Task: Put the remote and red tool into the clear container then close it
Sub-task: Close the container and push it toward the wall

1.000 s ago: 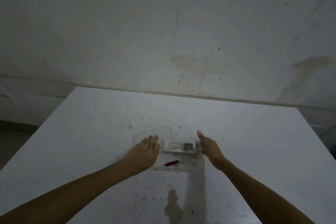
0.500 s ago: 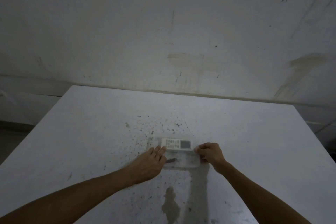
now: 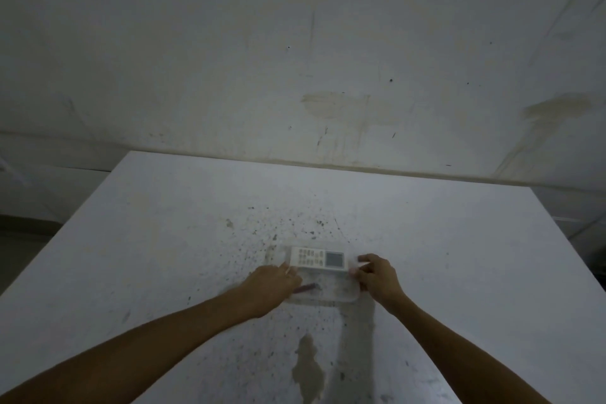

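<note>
1. Wall (image 3: pixel 295 43): fills upper half of view, pale, stained; brownish patches toward 12 and 2 o'clock.
2. Table (image 3: pixel 459 256): white top, speckled with dark spots around centre; darker blotch (image 3: pixel 308 374) at 6 o'clock of container.
3. Clear container (image 3: pixel 331 292): flat on table just below centre of view, long side across; lid appears lowered over contents, full seating not discernible.
4. Left hand (image 3: pixel 272 285): at 9 o'clock end of container, palm down, fingers extended and pressing on lid edge; nothing enclosed in it.
5. Right hand (image 3: pixel 377 275): at 3 o'clock end, fingers curled, pinching container rim.
6. Remote (image 3: pixel 318 259): white, inside container along 12 o'clock side, screen end toward 3 o'clock, buttons toward 9 o'clock.
7. Red tool (image 3: pixel 307 288): inside container at 6 o'clock of remote, just beside left fingertips, dulled through plastic; details too small to resolve.
</note>
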